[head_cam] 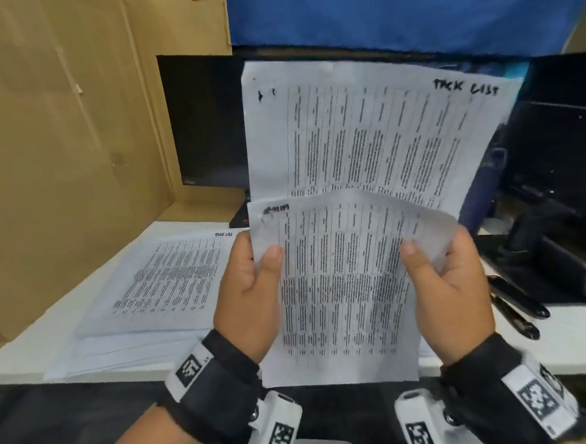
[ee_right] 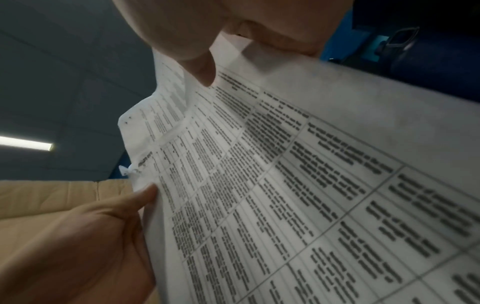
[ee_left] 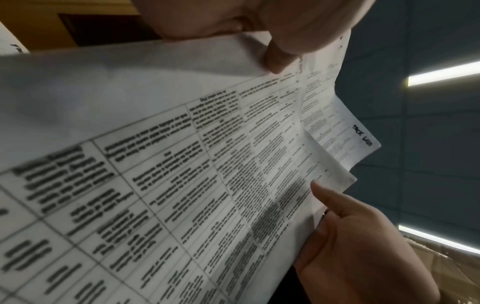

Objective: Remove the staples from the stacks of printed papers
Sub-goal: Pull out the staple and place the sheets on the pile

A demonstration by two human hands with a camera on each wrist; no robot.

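Both my left hand (head_cam: 251,293) and right hand (head_cam: 449,281) pinch loose white printed table sheets (head_cam: 343,287) held up between them, apparently unstapled, while another white printed stack (head_cam: 165,284) beyond my left hand waits.

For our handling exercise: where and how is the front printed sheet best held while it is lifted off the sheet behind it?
Probably by its two side edges near the top, as now: the left hand and right hand come in from either side, thumbs in front. The front sheet is limp and bowing, so two-sided support likely keeps it flat against the back sheet.
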